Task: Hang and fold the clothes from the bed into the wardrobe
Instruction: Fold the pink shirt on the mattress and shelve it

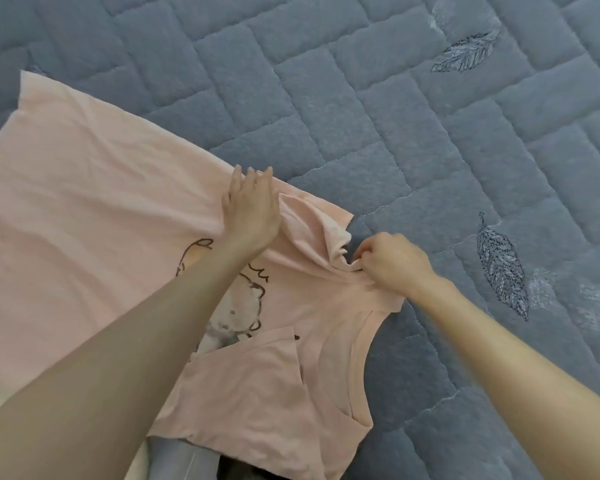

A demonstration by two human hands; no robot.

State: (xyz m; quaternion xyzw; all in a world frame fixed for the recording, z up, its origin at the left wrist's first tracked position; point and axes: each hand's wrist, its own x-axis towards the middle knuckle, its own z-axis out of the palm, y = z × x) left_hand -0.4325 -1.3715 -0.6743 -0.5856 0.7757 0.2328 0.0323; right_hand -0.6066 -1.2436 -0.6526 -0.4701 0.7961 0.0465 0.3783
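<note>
I have the pink T-shirt (84,202) spread on the bed (430,133), hem toward the far left and neckline (359,358) at the near right. My left hand (252,209) lies on it with straight fingers, pressing the cloth at the shirt's far edge, just beside the armpit. My right hand (394,263) is curled and pinches the bunched far sleeve (312,223) close to the shoulder.

The sleeve worries me most. It is crumpled into deep folds, so if I lay it over as it is, I expect the creases to get trapped under the fold. If my left hand lifts or slides while the right pulls, the whole body could drag across the quilt and wrinkle, and the fold line would wander. A hard tug might also disturb the near sleeve (250,386), which looks folded in over the chest.

My left forearm (136,341) covers much of the print (236,306), so I cannot say what it shows. My right fingertips are buried in the cloth, so I cannot tell how much of it they hold. The shirt's left side runs out of the frame. At the near edge a pale grey shape (174,459) and something dark (236,474) peek from under the shirt, and I cannot make out what they are. The wardrobe is not in view.
</note>
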